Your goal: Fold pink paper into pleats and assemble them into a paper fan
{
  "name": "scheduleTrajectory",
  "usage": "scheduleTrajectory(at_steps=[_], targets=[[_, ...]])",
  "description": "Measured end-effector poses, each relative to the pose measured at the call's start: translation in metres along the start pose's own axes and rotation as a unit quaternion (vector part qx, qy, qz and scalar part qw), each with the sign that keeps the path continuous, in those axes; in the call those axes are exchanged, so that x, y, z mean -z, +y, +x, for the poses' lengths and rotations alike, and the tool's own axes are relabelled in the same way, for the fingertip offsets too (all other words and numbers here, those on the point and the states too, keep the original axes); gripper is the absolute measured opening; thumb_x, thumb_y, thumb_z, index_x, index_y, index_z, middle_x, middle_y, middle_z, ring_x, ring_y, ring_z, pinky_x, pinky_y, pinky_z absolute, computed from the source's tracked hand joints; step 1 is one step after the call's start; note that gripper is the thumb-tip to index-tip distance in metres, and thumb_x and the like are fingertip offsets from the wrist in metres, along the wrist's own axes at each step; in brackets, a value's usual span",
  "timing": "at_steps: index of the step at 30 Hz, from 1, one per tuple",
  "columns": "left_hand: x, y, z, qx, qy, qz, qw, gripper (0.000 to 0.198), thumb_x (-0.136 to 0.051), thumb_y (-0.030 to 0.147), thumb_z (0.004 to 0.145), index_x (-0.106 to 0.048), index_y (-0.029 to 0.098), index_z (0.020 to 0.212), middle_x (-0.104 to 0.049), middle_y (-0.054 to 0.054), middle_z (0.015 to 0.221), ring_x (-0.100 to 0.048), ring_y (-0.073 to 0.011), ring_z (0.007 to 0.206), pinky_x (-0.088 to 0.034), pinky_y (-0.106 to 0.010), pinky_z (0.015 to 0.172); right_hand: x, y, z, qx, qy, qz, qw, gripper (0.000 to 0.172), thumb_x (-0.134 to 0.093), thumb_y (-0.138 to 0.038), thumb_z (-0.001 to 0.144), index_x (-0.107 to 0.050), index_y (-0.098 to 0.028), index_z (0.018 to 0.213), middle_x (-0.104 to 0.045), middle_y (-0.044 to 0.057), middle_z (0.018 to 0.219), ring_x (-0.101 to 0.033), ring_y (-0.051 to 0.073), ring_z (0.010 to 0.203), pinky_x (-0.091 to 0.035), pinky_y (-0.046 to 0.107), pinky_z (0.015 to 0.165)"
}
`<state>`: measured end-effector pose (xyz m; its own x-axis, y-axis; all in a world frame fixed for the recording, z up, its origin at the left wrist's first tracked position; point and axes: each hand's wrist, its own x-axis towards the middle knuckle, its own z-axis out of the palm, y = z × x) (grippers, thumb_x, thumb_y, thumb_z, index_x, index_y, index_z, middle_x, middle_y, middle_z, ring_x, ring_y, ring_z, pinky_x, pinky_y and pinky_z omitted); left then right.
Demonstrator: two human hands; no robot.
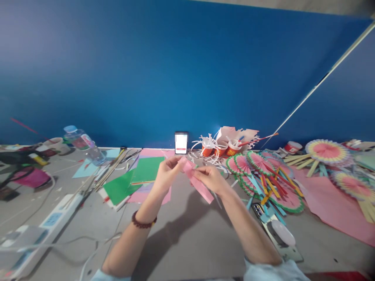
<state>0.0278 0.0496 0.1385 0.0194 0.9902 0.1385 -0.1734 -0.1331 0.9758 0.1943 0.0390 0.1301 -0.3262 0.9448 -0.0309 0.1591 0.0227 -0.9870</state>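
Between my two hands, above the grey table, is a pink paper strip (202, 190) with a pleated upper part. My left hand (170, 171) pinches its upper left end. The fingers of my right hand (209, 177) close on the strip's right edge, near its middle. A long flat length of the strip hangs down below my right fingers. A thin pale sliver of paper shows beside my right wrist. Part of the folded section is hidden behind the fingers.
Green paper sheets (148, 169) and sticks (111, 168) lie left, near a plastic bottle (84, 142) and a power strip (47, 230). A lit phone (181, 143) leans on the blue wall. Paper cups (233, 148), folded paper fans (259, 168) and a pink sheet (331, 199) lie right.
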Motion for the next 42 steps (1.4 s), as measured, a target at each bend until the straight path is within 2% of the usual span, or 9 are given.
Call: scheduleTrajectory(at_steps=[3,10,16,24,29,37,42], targets=[[-0.004,-0.004,-0.001,0.026,-0.004,-0.042,0.999,0.044,-0.080,0.033,0.060,-0.071,0.015,0.098,-0.071,-0.002,0.074,-0.062,-0.0123,0.063,-0.049,-0.023,0.061,-0.001,0.000,-0.001,-0.003,0.009,0.012,1.000,0.041,-0.061,-0.054,0.076,-0.070,-0.015,0.072,-0.070,0.006,0.069,-0.065,0.020,0.066,-0.048,0.029,0.060],[0.001,-0.007,0.003,-0.019,0.105,-0.039,0.994,0.030,-0.081,0.032,0.054,-0.073,0.014,0.077,-0.069,-0.002,0.068,-0.058,-0.0104,0.057,-0.046,-0.021,0.054,-0.002,0.003,0.001,0.010,-0.056,-0.022,0.998,0.034,-0.064,-0.048,0.077,-0.072,-0.016,0.082,-0.073,0.004,0.083,-0.066,0.020,0.078,-0.048,0.028,0.069],[0.008,-0.005,0.013,-0.022,0.140,-0.067,0.988,0.030,-0.084,0.030,0.048,-0.072,0.014,0.070,-0.068,-0.001,0.065,-0.059,-0.0107,0.057,-0.047,-0.022,0.055,0.000,0.003,0.001,-0.010,-0.091,-0.013,0.996,0.038,-0.064,-0.048,0.077,-0.072,-0.013,0.091,-0.074,0.007,0.088,-0.067,0.021,0.081,-0.050,0.029,0.071],[0.023,-0.006,0.022,0.003,0.158,-0.094,0.983,0.030,-0.084,0.028,0.049,-0.073,0.013,0.073,-0.068,-0.001,0.065,-0.058,-0.0083,0.055,-0.047,-0.020,0.054,0.000,0.007,0.000,-0.018,-0.145,0.053,0.988,0.045,-0.067,-0.047,0.076,-0.068,-0.015,0.108,-0.074,0.010,0.096,-0.069,0.023,0.092,-0.052,0.034,0.081],[0.024,-0.007,0.024,0.001,0.159,-0.082,0.984,0.033,-0.084,0.030,0.049,-0.072,0.013,0.073,-0.067,0.000,0.065,-0.057,-0.0081,0.054,-0.047,-0.021,0.055,0.002,0.006,0.002,-0.007,-0.197,0.072,0.978,0.051,-0.064,-0.051,0.078,-0.064,-0.014,0.113,-0.073,0.011,0.097,-0.069,0.023,0.093,-0.053,0.032,0.080],[0.026,-0.009,0.025,0.002,0.128,-0.121,0.984,0.025,-0.082,0.029,0.052,-0.068,0.014,0.067,-0.065,0.000,0.064,-0.055,-0.0068,0.053,-0.043,-0.019,0.052,0.000,0.006,0.002,-0.008,-0.219,0.089,0.972,0.051,-0.067,-0.045,0.079,-0.060,-0.015,0.119,-0.071,0.013,0.104,-0.068,0.022,0.099,-0.052,0.033,0.084],[0.024,-0.006,0.025,0.005,0.140,-0.129,0.982,0.025,-0.082,0.028,0.051,-0.065,0.014,0.063,-0.063,0.001,0.061,-0.054,-0.0066,0.051,-0.041,-0.019,0.050,0.000,0.010,0.003,-0.003,-0.230,0.092,0.969,0.049,-0.065,-0.042,0.082,-0.058,-0.015,0.122,-0.072,0.012,0.100,-0.068,0.021,0.097,-0.052,0.031,0.082]])
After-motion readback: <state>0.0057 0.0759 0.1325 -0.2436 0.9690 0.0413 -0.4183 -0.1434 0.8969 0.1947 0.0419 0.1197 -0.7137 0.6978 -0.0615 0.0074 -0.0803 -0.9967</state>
